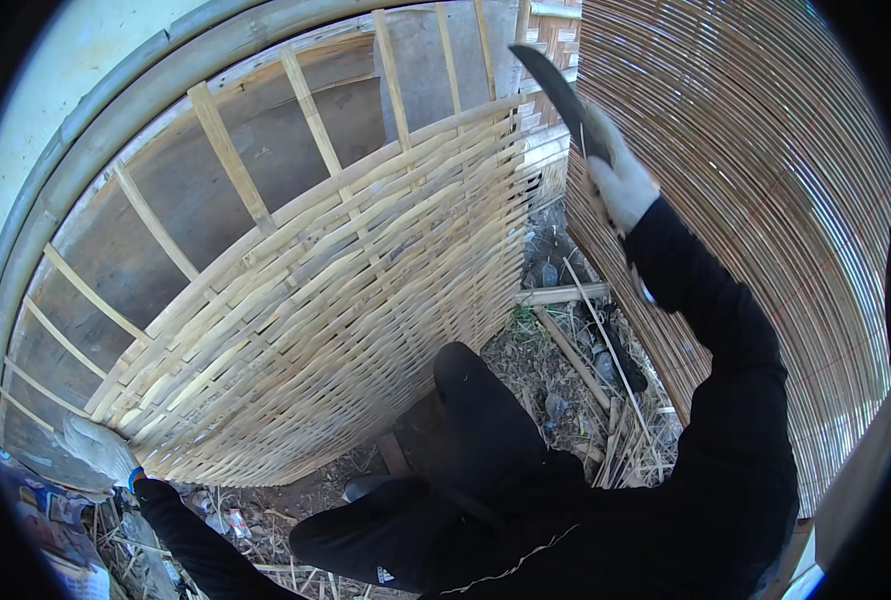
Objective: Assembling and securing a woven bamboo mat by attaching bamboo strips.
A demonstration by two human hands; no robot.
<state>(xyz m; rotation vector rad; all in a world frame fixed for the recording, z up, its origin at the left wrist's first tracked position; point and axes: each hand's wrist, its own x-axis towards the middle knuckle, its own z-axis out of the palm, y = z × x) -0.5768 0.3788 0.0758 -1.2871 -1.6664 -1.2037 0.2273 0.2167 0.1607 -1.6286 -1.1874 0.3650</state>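
Observation:
A woven bamboo panel [316, 300] of pale strips laced through upright slats [228, 150] stands in front of me. My left hand [101, 450], in a light glove with a blue cuff, is at the panel's lower left end, with its fingers closed about the edge; their tips are partly hidden. Raised at the upper right, my gloved right hand [621, 180] grips a machete [551, 85] by its handle. The machete's dark curved blade points up and left, beside the panel's right end and apart from the weave.
Bent poles [116, 115] arch over the panel's top. A slatted screen [756, 200] rises on the right. Bamboo offcuts [576, 355], a thin strip [606, 345] and litter cover the ground. My bent knees [476, 400] are close to the weave. Printed sheets [66, 545] lie lower left.

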